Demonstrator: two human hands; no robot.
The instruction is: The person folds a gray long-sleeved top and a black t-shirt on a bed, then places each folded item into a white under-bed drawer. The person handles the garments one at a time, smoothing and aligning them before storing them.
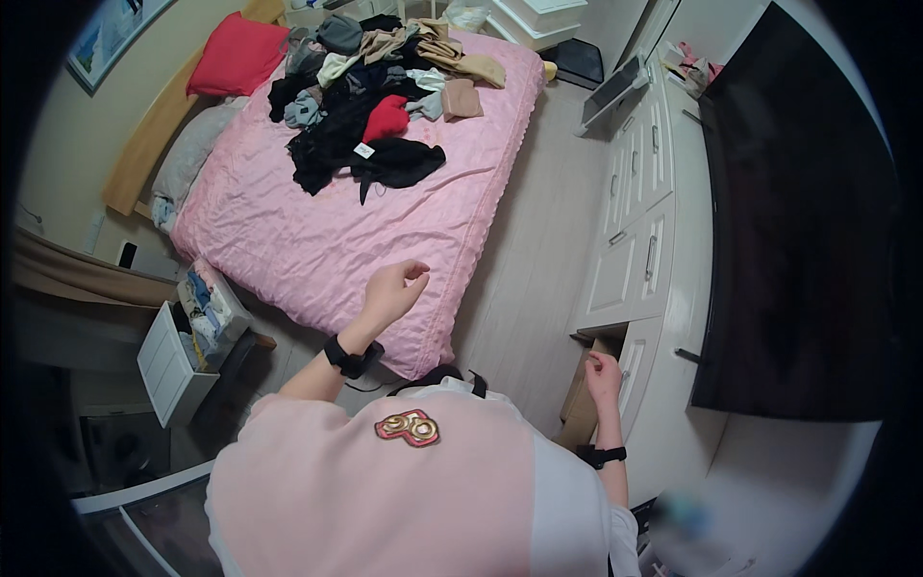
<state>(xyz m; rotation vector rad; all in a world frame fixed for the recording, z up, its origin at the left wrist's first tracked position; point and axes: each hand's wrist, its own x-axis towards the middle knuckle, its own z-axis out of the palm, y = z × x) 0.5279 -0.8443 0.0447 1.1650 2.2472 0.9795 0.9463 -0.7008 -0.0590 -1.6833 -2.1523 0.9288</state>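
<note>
The pink-covered bed (260, 216) bears heaped clothes (361, 111) and a red pillow (231, 56).

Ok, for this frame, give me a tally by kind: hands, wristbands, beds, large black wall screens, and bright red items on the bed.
Hands: 2 (left hand, right hand)
Black wristbands: 2 (left wristband, right wristband)
Bed: 1 (pink-covered bed)
Large black screen: 1
Bright red items: 2 (red pillow, red cloth item)
Total: 8
</note>
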